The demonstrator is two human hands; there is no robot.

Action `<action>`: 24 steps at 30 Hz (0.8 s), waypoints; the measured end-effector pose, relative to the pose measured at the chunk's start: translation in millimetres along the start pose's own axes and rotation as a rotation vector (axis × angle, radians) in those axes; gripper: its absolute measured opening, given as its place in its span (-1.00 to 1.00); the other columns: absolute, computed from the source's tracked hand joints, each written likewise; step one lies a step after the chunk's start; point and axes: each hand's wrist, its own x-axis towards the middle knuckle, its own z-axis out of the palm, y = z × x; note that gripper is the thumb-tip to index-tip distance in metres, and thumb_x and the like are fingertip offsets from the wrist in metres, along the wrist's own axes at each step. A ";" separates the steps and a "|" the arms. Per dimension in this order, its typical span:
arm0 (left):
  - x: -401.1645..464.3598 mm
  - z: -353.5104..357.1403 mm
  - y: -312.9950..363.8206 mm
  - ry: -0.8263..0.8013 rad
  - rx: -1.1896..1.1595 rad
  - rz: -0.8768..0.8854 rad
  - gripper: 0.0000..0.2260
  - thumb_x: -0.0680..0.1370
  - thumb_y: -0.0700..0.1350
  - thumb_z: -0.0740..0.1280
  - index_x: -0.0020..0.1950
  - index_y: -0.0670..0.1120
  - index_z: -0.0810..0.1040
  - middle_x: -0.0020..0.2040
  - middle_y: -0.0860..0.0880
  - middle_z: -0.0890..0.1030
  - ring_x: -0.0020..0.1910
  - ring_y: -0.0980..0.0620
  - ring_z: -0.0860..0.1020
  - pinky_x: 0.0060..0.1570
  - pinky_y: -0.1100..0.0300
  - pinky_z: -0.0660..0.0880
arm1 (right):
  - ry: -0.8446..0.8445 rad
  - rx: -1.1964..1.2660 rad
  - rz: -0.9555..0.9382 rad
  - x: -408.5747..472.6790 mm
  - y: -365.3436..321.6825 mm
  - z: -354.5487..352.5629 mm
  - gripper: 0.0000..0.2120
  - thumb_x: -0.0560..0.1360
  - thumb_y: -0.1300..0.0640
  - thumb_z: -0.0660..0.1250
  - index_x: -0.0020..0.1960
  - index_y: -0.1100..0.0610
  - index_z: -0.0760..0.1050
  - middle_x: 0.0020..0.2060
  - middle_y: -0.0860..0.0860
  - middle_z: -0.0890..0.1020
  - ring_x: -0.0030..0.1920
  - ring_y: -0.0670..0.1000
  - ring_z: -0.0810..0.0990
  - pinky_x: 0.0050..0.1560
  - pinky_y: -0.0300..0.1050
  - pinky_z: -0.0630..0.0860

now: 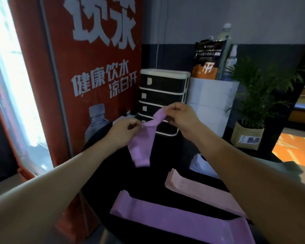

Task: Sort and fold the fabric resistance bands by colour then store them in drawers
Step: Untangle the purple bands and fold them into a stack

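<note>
Both my hands hold a purple fabric band point(142, 147) up above the black table point(148, 184). My left hand point(123, 134) pinches its lower left edge, and my right hand point(180, 117) pinches its upper end. The band's loop hangs down between them. A stack of flat purple bands point(174, 219) lies on the table near me. A stack of pink bands point(195, 189) lies to its right. Behind my hands stands a small drawer unit point(163, 88) with a white frame, dark drawers, all closed.
A red water-dispenser poster point(95, 76) stands at the left. A white box point(211, 103) holding bottles and a pouch sits right of the drawers. A potted plant point(252, 124) is at the far right. A pale lavender stack point(202, 164) lies behind the pink bands.
</note>
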 end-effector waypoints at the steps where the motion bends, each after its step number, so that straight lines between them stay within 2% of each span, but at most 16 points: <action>1: -0.2 -5.9 9.9 0.018 -0.006 0.016 -0.82 0.58 -0.13 0.26 -0.20 0.03 0.57 -0.22 0.04 0.58 -0.30 0.28 0.48 -0.26 0.48 0.35 | 0.005 0.025 -0.012 -2.0 -12.9 -1.0 -0.82 0.52 0.27 0.29 -0.26 0.15 0.46 -0.23 0.14 0.55 -0.19 0.04 0.51 -0.10 -0.14 0.50; 3: -0.2 -12.3 23.9 0.036 -0.039 0.027 -0.80 0.59 -0.12 0.24 -0.22 -0.01 0.54 -0.28 0.06 0.54 -0.34 0.28 0.44 -0.27 0.42 0.34 | 0.010 0.055 -0.027 -4.8 -30.7 -3.7 -0.84 0.53 0.25 0.29 -0.23 0.16 0.48 -0.26 0.11 0.54 -0.20 0.03 0.49 -0.05 -0.09 0.50; 6: 1.0 -20.9 46.2 0.061 -0.105 0.032 -0.76 0.62 -0.09 0.18 -0.23 -0.05 0.49 -0.31 0.06 0.51 -0.35 0.25 0.43 -0.23 0.32 0.35 | 0.020 0.088 -0.073 -11.1 -53.7 -8.8 -0.86 0.53 0.21 0.30 -0.21 0.16 0.49 -0.30 0.08 0.54 -0.27 -0.02 0.50 -0.08 -0.11 0.51; 9: 2.9 -27.6 66.1 0.068 -0.133 0.021 -0.71 0.63 -0.03 0.15 -0.23 -0.11 0.46 -0.32 -0.01 0.46 -0.31 0.08 0.40 -0.13 0.09 0.36 | 0.066 0.109 -0.099 -16.3 -69.3 -14.1 -0.85 0.51 0.18 0.34 -0.24 0.17 0.52 -0.32 0.07 0.57 -0.30 -0.04 0.53 -0.10 -0.12 0.53; 11: 1.2 -28.6 75.5 0.068 -0.133 0.026 -0.68 0.63 -0.01 0.14 -0.31 -0.06 0.39 -0.43 0.11 0.40 -0.40 0.14 0.33 -0.19 0.10 0.31 | 0.106 0.114 -0.096 -19.3 -75.9 -18.8 -0.82 0.50 0.17 0.36 -0.28 0.15 0.53 -0.36 0.05 0.58 -0.37 -0.07 0.54 -0.16 -0.15 0.54; 14: -3.6 -25.9 87.3 0.075 -0.125 0.050 -0.67 0.62 -0.01 0.17 -0.35 -0.03 0.34 -0.55 0.17 0.35 -0.52 0.23 0.27 -0.30 0.21 0.24 | 0.163 0.126 -0.076 -24.9 -79.7 -27.1 -0.80 0.49 0.16 0.38 -0.30 0.16 0.53 -0.43 0.05 0.58 -0.46 -0.08 0.53 -0.23 -0.16 0.54; 18: -6.3 -23.5 95.3 0.018 -0.162 0.052 -0.71 0.58 0.02 0.22 -0.30 -0.07 0.42 -0.43 0.12 0.36 -0.48 0.23 0.30 -0.29 0.25 0.27 | 0.191 0.172 -0.026 -31.9 -84.9 -34.3 -0.80 0.46 0.18 0.40 -0.32 0.18 0.53 -0.44 0.09 0.59 -0.40 -0.01 0.54 -0.26 -0.20 0.54; 20: -5.3 -23.2 100.6 0.008 -0.232 0.026 -0.79 0.57 0.00 0.25 -0.23 -0.04 0.48 -0.39 0.14 0.44 -0.40 0.23 0.38 -0.26 0.27 0.35 | 0.192 0.200 0.005 -34.6 -90.6 -34.7 -0.81 0.45 0.19 0.41 -0.32 0.17 0.53 -0.44 0.08 0.59 -0.41 -0.03 0.54 -0.28 -0.24 0.54; 22: -2.8 -21.1 108.6 0.011 -0.277 0.022 -0.92 0.55 -0.02 0.28 -0.09 -0.01 0.51 -0.26 0.13 0.54 -0.28 0.20 0.48 -0.18 0.27 0.42 | 0.189 0.203 0.020 -36.4 -95.2 -32.2 -0.81 0.45 0.20 0.41 -0.33 0.17 0.53 -0.42 0.08 0.59 -0.41 -0.04 0.54 -0.28 -0.24 0.55; 24: 1.1 -17.6 116.8 0.011 -0.282 0.039 -0.85 0.53 0.00 0.31 0.05 -0.02 0.50 -0.07 0.05 0.61 -0.13 0.16 0.55 -0.09 0.27 0.44 | 0.174 0.199 0.019 -37.1 -96.9 -27.6 -0.80 0.45 0.22 0.41 -0.34 0.19 0.53 -0.41 0.10 0.59 -0.40 -0.03 0.54 -0.27 -0.23 0.55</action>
